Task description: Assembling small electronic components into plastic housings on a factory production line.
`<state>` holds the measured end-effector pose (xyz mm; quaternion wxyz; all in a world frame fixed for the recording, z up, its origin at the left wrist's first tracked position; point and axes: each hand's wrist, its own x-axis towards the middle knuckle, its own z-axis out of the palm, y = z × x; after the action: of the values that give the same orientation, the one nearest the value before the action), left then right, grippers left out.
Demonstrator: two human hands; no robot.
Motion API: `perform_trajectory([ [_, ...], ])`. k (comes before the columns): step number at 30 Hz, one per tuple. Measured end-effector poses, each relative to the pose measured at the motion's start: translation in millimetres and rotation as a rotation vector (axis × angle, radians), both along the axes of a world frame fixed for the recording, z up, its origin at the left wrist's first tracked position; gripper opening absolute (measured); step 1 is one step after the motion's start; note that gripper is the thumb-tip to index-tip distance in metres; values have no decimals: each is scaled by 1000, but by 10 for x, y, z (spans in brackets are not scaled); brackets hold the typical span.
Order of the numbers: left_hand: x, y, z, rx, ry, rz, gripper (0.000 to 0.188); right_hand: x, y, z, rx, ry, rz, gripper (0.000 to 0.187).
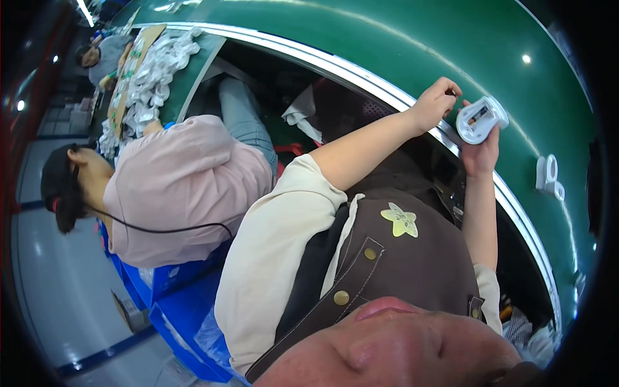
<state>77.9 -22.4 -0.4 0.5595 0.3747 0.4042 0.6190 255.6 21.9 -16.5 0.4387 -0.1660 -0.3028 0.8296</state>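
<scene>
My right hand (481,157) holds up a white plastic housing (493,111) with rounded ends, thumb and fingers round its lower side. An oblong recess in its face shows small dark, metallic and orange parts, too small to name. Just left of it, my left hand (433,106) is apart from the housing, over the table's pale edge, with its fingers curled together. Something small and dark shows at its fingertips; I cannot make out what it is. A similar white plastic part with ring-shaped openings (549,177) rests on the green work surface (387,39) to the right.
A pale metal rail (361,72) edges the green surface. To my left a person in a pink top (187,187) sits near a heap of white plastic parts (151,77); another person (109,57) is farther off. Blue bins (174,322) stand low at the left.
</scene>
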Motion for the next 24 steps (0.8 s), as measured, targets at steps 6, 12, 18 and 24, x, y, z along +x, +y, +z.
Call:
perform_trajectory([
  [6,-25,-85,147,277,458,151,20,-23,-37,82,-92,-11,-64,54],
  [12,-33,-174,279,293,419,204,28,-140,-28,45,-115,-92,-88,52],
  [18,53,-196,305,290,240,102,32,-151,-81,95,-88,-29,-89,47],
  [24,120,-198,261,374,244,124,34,-115,-70,71,-77,-71,-76,45],
])
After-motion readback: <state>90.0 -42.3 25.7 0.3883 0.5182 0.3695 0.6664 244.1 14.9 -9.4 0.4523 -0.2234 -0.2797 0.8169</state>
